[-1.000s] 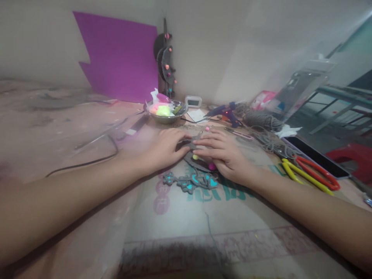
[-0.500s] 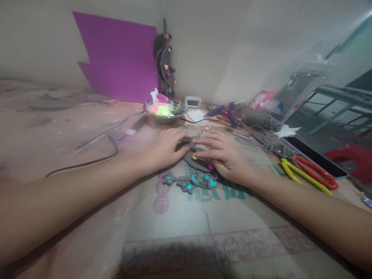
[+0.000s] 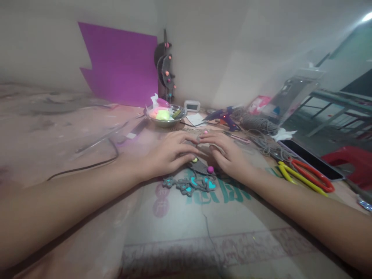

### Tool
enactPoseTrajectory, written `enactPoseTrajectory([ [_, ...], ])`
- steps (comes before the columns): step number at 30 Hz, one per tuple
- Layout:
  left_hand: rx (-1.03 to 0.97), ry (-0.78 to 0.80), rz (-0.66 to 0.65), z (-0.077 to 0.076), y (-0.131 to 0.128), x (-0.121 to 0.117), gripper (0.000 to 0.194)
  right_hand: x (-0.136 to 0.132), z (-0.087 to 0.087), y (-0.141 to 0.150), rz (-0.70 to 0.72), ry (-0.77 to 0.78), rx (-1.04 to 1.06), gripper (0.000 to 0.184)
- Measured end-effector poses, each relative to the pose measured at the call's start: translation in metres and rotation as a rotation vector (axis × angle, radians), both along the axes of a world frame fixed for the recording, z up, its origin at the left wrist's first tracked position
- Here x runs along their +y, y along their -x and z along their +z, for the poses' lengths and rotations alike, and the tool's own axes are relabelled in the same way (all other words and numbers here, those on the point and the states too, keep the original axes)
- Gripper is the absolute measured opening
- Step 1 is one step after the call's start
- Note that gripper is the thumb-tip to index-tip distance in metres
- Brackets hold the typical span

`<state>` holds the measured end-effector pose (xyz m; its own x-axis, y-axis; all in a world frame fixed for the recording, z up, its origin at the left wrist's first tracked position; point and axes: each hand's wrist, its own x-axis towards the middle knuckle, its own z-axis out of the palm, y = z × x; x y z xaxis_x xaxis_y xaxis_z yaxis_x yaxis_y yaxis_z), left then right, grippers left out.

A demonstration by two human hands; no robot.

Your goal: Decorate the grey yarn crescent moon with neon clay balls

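Note:
A dark grey leaf-like craft piece (image 3: pixel 200 166) lies on the printed cardboard, dotted with a yellow ball (image 3: pixel 195 159) and a magenta ball (image 3: pixel 210 169). My left hand (image 3: pixel 174 153) rests over its left side, fingers spread, the thumb tip by the yellow ball. Over its far right side my right hand (image 3: pixel 229 155) has its fingers stretched out and thumb bent; their tips come close to the left fingertips. Just in front lies a grey cord ornament with turquoise fillings (image 3: pixel 188 185). The hands hide the craft piece's far part.
A glass bowl (image 3: pixel 165 123) of colored clay packs stands behind, near a small digital clock (image 3: pixel 192 105). To the right are a glue gun (image 3: pixel 223 116), grey yarn (image 3: pixel 258 123), red-and-yellow-handled scissors (image 3: pixel 310 176) and a phone (image 3: pixel 310 159). Purple card (image 3: pixel 122 66) leans on the wall.
My left thumb and fingers have shifted right and forward over the craft piece, to the yellow ball. My right fingers have drawn off the yellow ball towards the far end. The view tilted slightly up.

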<state>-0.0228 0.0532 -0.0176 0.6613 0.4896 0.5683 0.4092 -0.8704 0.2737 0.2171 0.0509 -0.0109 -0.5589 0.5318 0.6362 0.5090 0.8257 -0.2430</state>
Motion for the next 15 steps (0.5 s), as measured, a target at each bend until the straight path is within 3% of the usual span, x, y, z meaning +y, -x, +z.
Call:
enactPoseTrajectory([
  [15, -0.004, 0.007, -0.048, -0.0055, -0.0008, 0.0045, 0.022, 0.0007, -0.0013, 0.0015, 0.004, 0.003, -0.045, 0.036],
])
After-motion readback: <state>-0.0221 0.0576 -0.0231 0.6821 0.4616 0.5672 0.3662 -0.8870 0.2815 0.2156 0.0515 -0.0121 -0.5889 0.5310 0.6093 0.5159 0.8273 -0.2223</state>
